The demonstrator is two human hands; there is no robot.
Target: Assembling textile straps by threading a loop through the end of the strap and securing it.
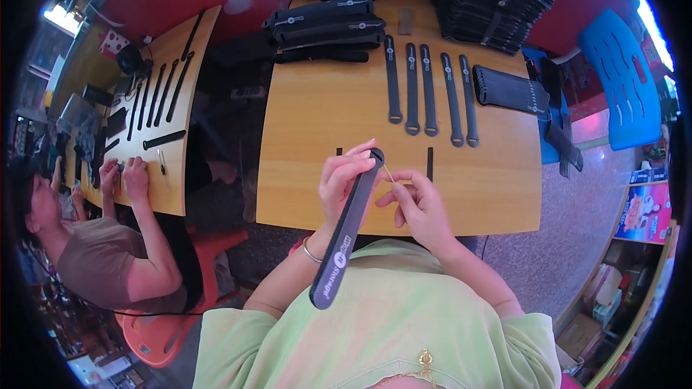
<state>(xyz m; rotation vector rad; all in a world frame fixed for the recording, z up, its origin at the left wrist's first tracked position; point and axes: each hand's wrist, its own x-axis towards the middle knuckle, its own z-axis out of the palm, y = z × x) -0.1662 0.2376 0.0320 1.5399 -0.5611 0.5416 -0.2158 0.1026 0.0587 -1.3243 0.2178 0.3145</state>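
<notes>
pale green shirt (375,302) cloth fills the bottom of the view, with a gold zip pull (425,359) at its front. over it slants a dark strap (346,234) printed in white, its rounded end toward the camera and its slotted end up by the fingers, above the near edge of the table. the left hand (340,179), with a silver bangle (310,251) at the wrist, is closed around that slotted end. the right hand (414,200) pinches a thin tan stick (388,172) between thumb and finger, the tip just beside the slot; whether they touch i cannot tell.

beyond the hands is the wooden table (303,119), where two short black strips (430,164) lie apart. farther back, five similar straps (411,90) lie side by side, slotted ends nearer, with a flat bundle (512,90) to their right. at the back are a low pile of bundles (328,25) on the left and a tall dark stack (486,3) on the right.

off to the left, a co-worker (104,263) sits at another table (169,173), which bears more straps. past the right edge stands a blue chair (621,79).
</notes>
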